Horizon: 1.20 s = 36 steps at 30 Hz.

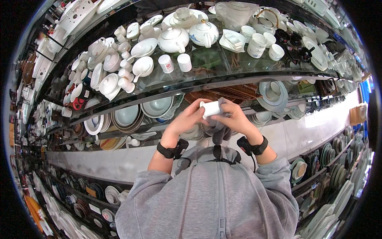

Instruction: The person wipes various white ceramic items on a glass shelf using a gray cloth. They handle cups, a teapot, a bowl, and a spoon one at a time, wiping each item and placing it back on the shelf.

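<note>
Between my two hands, in front of my chest, is a small white ceramic cup (212,108) lying on its side. My left hand (192,114) grips its flared end with thumb and fingers. At the other end, my right hand (234,115) presses a grey cloth (219,131) against the cup, and the cloth hangs down below. Two similar white cylindrical pieces, one with a red mark (166,64) and one plain (184,63), stand on the glass shelf (206,64) ahead.
Two lidded white teapots (173,38) stand behind the cylinders. Stacked white cups (257,44) are at the right, and bowls with spoons (143,66) at the left. Below the shelf edge sit large bowls (126,116) and a brown tray (220,93). More racks of plates (328,155) flank me.
</note>
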{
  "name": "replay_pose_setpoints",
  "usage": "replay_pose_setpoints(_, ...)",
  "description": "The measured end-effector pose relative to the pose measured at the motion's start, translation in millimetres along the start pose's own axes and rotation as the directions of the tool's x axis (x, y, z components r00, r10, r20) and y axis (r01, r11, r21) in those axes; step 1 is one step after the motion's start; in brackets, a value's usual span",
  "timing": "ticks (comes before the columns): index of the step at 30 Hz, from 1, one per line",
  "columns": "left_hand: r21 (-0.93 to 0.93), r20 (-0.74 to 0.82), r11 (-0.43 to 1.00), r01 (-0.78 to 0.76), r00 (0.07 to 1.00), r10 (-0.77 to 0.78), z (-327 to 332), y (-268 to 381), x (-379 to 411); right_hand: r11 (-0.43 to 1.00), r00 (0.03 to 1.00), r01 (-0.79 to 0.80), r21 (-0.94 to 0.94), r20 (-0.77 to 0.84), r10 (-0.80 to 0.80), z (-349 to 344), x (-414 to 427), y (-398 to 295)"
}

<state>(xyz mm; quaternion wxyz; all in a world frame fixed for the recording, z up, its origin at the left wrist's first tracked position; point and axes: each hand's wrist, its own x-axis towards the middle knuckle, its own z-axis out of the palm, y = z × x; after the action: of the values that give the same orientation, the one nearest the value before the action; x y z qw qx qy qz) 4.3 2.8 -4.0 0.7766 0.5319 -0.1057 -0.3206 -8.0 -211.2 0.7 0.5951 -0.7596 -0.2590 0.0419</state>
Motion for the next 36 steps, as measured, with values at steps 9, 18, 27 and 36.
replay_pose_setpoints(9,0.325,0.066,0.922,-0.210,0.978,0.199,2.0,1.0,-5.7,0.984,0.994,0.071,-0.164,0.097,-0.056,-3.4,-0.8,-5.3)
replay_pose_setpoints(18,0.436,0.118,0.890,-0.131,0.989,0.087,-8.1,-3.0,-6.3,0.969,0.960,0.092,-0.230,0.279,-0.025,-6.5,-0.8,-12.2)
replay_pose_setpoints(27,0.395,-0.163,0.904,-0.166,0.955,0.246,-17.2,-5.5,0.2,0.988,0.982,-0.026,0.153,-0.180,0.054,-5.5,9.9,-5.3)
replay_pose_setpoints(36,0.428,-0.534,0.896,-0.122,0.766,0.359,-61.0,-17.1,0.2,1.000,0.946,-0.003,0.005,-0.324,0.004,-10.7,55.1,33.2)
